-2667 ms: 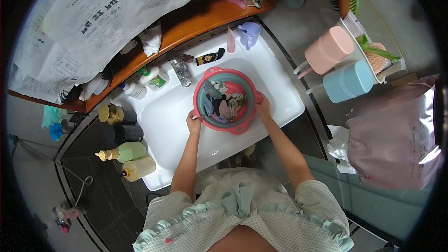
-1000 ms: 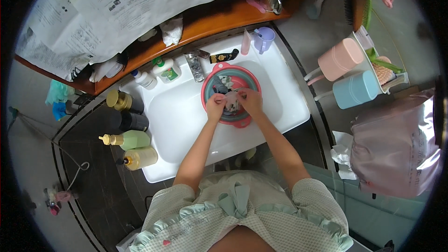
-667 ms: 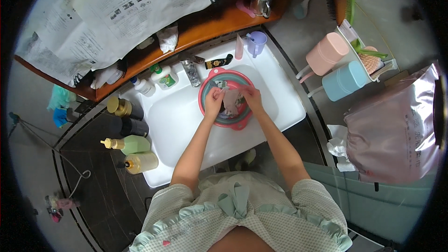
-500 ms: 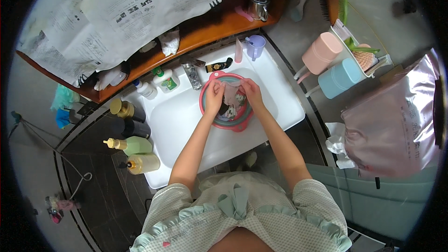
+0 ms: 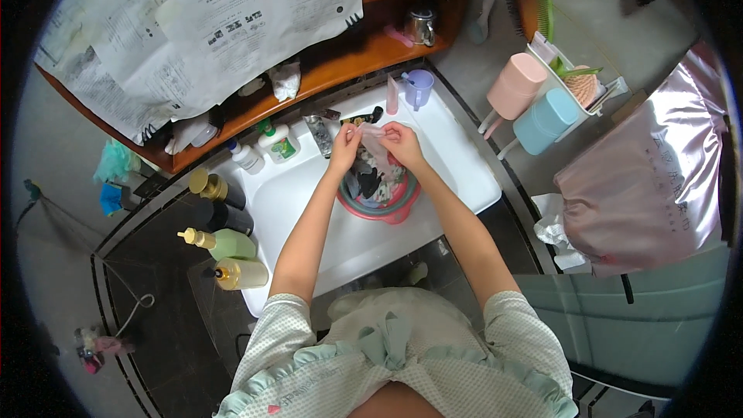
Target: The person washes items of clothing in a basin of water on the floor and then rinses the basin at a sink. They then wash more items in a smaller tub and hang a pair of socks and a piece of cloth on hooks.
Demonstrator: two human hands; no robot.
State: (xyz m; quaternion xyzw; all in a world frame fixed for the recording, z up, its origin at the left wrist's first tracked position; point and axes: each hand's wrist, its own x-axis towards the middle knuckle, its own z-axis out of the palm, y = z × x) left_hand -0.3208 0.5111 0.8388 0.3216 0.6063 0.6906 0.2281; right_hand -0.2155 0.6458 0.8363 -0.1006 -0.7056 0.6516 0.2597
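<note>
Above a round pink-and-grey basin (image 5: 389,215) in the white sink, I hold a small pale pink cloth (image 5: 374,140) stretched between both hands. My left hand (image 5: 344,149) pinches its left end and my right hand (image 5: 403,146) its right end. The cloth hangs down toward the basin; what garment it is, I cannot tell. Beneath it lie several crumpled cloth items (image 5: 370,183), black, white patterned and grey. My hands and the cloth hide the basin's far rim.
Several pump bottles (image 5: 232,244) line the sink's (image 5: 298,232) left edge. A green-capped white bottle (image 5: 279,142), tubes and a purple cup (image 5: 419,89) stand along the back. A wooden shelf (image 5: 309,77) hangs behind. Pink (image 5: 516,85) and blue cups (image 5: 546,122) hang at right.
Both hands have lifted the pale pink cloth slightly and moved it away from me, toward the basin's far side. More of the dark cloth in the basin shows now. The view has shifted slightly.
</note>
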